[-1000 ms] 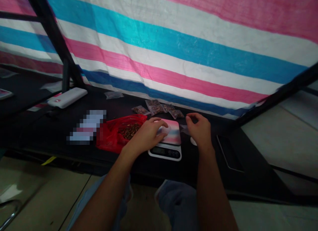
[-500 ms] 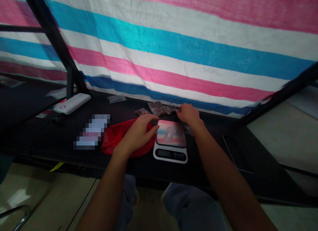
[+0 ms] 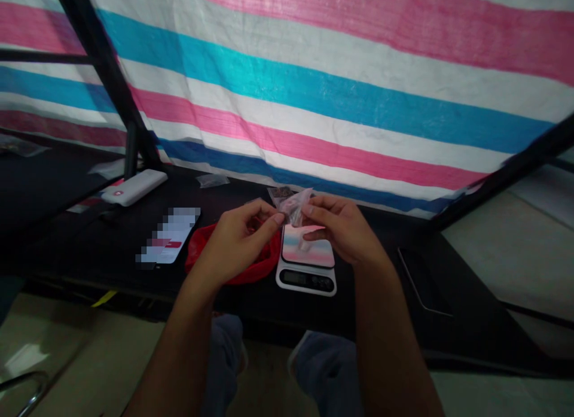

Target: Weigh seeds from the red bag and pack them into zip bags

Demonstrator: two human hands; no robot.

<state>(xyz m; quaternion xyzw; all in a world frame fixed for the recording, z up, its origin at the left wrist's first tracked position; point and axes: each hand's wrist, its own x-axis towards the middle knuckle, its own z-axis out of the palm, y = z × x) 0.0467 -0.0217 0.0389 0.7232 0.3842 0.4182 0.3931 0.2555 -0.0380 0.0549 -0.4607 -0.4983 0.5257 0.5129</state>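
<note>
A small clear plastic bag [image 3: 296, 205] is pinched between my two hands, above the back edge of a white digital scale [image 3: 308, 280]. My left hand [image 3: 242, 234] is closed on the bag's left side, thumb against fingers, and its wrist passes over a red plastic bag [image 3: 255, 272]. My right hand [image 3: 343, 228] grips the bag's right side. Behind the held bag lies a filled small bag [image 3: 280, 192] with brown bits in it; its neighbours are mostly hidden by my hands. The scale's shiny plate reflects the striped sheet.
A phone with a lit, blurred screen [image 3: 173, 240] and a white power bank [image 3: 135, 187] lie to the left. A dark phone [image 3: 424, 282] lies at right. Another clear bag [image 3: 212, 180] rests near the striped sheet [image 3: 314, 100], which hangs behind the black table [image 3: 372, 321].
My right hand has come back from the row of filled bags toward the scale and now holds a small plastic bag. My left hand has closed on that bag's other side.
</note>
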